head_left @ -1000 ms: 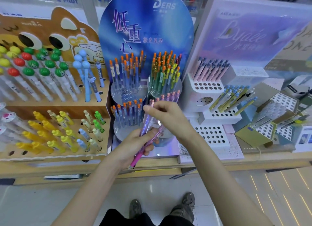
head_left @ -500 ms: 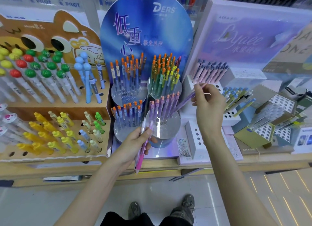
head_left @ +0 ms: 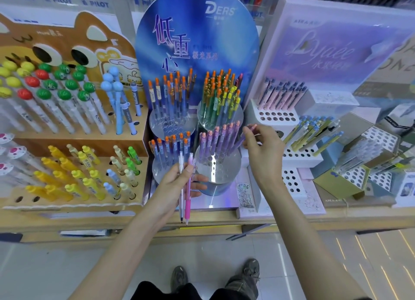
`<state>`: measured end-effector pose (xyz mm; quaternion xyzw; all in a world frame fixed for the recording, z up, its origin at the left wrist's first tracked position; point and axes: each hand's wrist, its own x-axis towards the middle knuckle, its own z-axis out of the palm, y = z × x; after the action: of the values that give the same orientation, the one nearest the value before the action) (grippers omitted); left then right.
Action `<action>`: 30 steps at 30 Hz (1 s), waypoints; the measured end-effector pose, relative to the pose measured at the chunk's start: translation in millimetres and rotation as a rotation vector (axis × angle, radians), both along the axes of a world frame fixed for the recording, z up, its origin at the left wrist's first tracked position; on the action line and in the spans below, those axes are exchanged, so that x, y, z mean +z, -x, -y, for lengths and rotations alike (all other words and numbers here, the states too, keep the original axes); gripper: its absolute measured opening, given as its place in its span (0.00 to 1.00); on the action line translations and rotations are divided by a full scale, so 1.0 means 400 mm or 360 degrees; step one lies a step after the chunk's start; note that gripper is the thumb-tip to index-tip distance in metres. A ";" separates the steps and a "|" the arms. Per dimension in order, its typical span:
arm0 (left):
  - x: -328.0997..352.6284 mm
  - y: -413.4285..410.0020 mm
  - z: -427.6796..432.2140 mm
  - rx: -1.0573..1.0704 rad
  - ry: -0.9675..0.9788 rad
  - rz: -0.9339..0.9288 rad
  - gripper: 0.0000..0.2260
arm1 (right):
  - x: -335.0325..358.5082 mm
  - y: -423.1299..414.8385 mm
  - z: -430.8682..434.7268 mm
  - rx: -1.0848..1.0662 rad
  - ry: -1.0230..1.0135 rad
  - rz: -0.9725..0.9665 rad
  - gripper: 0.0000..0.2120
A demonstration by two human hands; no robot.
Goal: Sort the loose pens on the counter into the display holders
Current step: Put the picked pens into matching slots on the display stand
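Head view: DERS stand, PILOT labels; left grip around two pens, right grip around purple pen.

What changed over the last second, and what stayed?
The right hand drew one purple pen from the bunch in the left hand, carried it right, and now holds it at the right end of the purple row in the front round holder. The left hand keeps gripping a clear pen and a pink pen.

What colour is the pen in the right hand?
The pen is purple with a pinkish top; head view.
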<state>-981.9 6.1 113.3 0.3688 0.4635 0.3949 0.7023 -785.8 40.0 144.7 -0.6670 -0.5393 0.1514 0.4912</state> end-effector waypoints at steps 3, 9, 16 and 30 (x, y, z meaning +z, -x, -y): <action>0.001 -0.002 0.002 0.0016 -0.0016 -0.0008 0.07 | 0.003 0.011 -0.001 0.0039 -0.0035 0.0081 0.09; -0.003 0.006 0.007 0.0100 -0.0040 -0.0059 0.06 | -0.015 0.026 0.031 -0.0008 -0.0129 0.0198 0.07; -0.001 0.015 0.013 0.0074 -0.0060 -0.0079 0.07 | -0.006 0.020 -0.010 -0.0011 -0.0086 0.0180 0.10; 0.001 0.021 0.014 0.0069 -0.0029 -0.0005 0.07 | -0.032 0.021 -0.052 -0.0080 0.0293 0.0098 0.11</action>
<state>-990.2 0.4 113.9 0.3656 0.4688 0.4136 0.6896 -794.1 61.0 131.7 -0.7271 -0.5210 0.1674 0.4146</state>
